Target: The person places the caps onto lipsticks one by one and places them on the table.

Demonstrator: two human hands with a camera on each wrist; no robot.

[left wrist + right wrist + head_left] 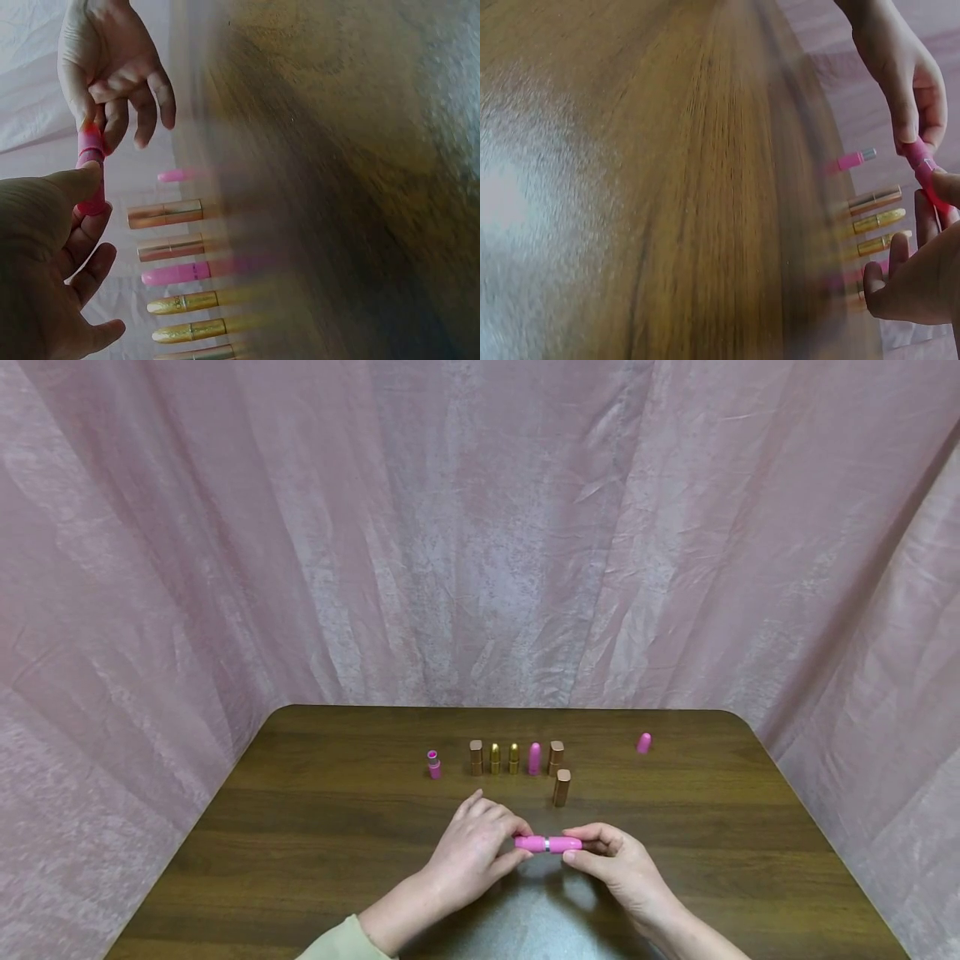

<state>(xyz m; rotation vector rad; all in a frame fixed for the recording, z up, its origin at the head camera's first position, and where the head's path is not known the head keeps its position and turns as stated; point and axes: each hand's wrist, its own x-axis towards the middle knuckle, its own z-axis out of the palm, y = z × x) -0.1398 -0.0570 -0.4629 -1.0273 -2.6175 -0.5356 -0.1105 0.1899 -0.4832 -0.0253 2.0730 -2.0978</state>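
A pink lipstick tube [555,844] with a silver band at its middle is held level above the near part of the table. Its left end is pinched between the thumb and fingers of my left hand [476,846]. My right hand [624,867] pinches the rounded right end between thumb and fingertips. In the left wrist view the same pink tube [91,157] spans the two hands, while the right hand's other fingers are spread. The right wrist view shows the tube [921,161] partly covered by the right thumb.
On the wooden table [300,793] stand a row of copper, gold [495,759] and pink lipsticks [535,760], with one copper lipstick [562,788] nearer. An uncapped pink lipstick [434,766] stands left, and a pink cap [644,743] sits far right. Pink curtains [480,527] surround the table.
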